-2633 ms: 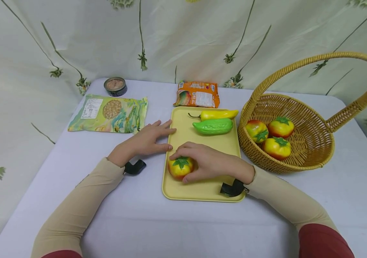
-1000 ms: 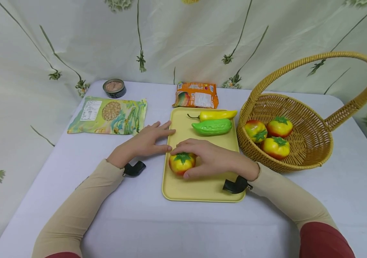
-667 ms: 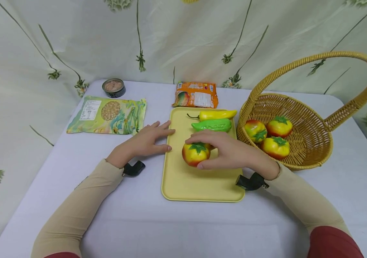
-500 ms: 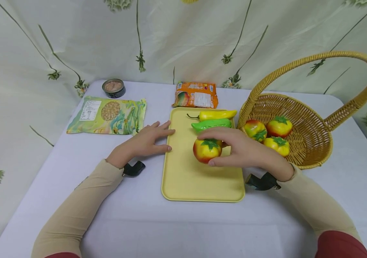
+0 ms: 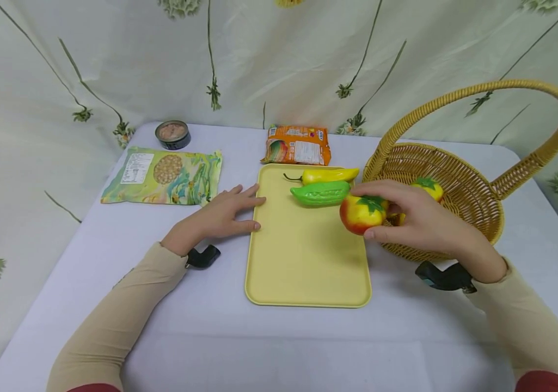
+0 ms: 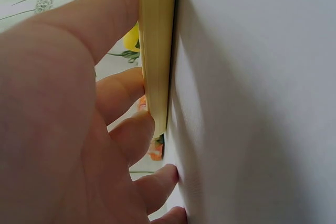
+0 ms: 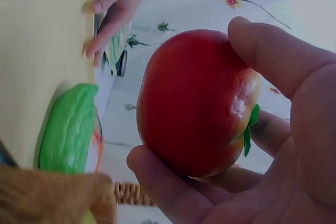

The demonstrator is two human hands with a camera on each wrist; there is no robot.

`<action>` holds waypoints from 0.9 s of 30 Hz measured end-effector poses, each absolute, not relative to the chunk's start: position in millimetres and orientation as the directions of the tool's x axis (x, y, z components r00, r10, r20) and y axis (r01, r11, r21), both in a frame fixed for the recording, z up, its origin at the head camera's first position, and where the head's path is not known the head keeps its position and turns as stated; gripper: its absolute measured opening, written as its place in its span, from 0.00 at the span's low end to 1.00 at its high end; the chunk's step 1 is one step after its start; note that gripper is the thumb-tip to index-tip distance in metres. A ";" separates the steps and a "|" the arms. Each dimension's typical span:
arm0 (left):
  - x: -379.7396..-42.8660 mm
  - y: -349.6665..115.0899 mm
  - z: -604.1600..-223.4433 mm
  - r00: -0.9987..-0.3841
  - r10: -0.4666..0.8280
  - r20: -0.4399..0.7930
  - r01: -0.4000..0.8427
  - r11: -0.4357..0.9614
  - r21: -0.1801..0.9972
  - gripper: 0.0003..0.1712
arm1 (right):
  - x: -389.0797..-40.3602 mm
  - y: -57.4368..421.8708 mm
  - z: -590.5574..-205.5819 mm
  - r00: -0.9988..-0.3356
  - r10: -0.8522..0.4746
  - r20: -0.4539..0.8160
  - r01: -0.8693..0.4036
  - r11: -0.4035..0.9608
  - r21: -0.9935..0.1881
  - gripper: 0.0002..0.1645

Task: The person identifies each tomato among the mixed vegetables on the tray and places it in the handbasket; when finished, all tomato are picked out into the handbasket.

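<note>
My right hand (image 5: 423, 220) holds a glossy red-and-yellow tomato (image 5: 361, 215) with a green star-shaped leaf top, between thumb and fingers. It is lifted at the tray's right edge, beside the wicker basket (image 5: 474, 190). The right wrist view shows the tomato's red underside (image 7: 191, 103). Behind that hand, another tomato (image 5: 429, 188) shows in the basket; the rest of its contents are mostly hidden. My left hand (image 5: 217, 215) lies with fingers spread, touching the left rim of the yellow tray (image 5: 308, 261). In the left wrist view, fingertips rest against the tray's edge (image 6: 157, 51).
On the tray's far end lie a green pepper-like vegetable (image 5: 320, 194) and a yellow pepper (image 5: 330, 175). Beyond it is an orange packet (image 5: 298, 145). A green bag (image 5: 166, 175) and an opened can (image 5: 173, 134) stand at the back left. The basket's tall handle (image 5: 504, 84) arches up.
My right hand has lifted the tomato off the tray's left part and carried it right, to the basket's near side. My left hand has stayed at the tray's rim.
</note>
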State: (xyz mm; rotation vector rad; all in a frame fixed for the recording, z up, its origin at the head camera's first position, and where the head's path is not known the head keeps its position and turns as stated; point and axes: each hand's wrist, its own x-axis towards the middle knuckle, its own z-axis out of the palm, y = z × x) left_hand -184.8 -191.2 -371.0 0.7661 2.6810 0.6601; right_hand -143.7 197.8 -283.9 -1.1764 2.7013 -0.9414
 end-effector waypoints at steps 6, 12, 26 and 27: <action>-185.0 -190.5 -371.9 -0.825 0.548 -0.142 0.417 0.758 0.501 0.38 | -139.8 220.4 -278.2 -0.767 -0.608 0.206 -0.613 0.598 -0.516 0.40; -185.0 -190.5 -371.4 -0.827 0.544 -0.141 0.417 0.763 0.493 0.39 | -139.2 243.6 -278.0 -0.818 -0.531 0.220 -0.556 0.634 -0.537 0.42; -185.0 -190.8 -372.4 -0.827 0.546 -0.134 0.426 0.764 0.485 0.38 | -139.9 292.1 -290.1 -0.944 -0.303 0.133 -0.316 0.707 -0.632 0.39; -184.8 -190.7 -372.1 -0.826 0.547 -0.135 0.426 0.763 0.487 0.38 | -139.8 294.3 -291.0 -0.945 -0.299 0.135 -0.314 0.707 -0.633 0.39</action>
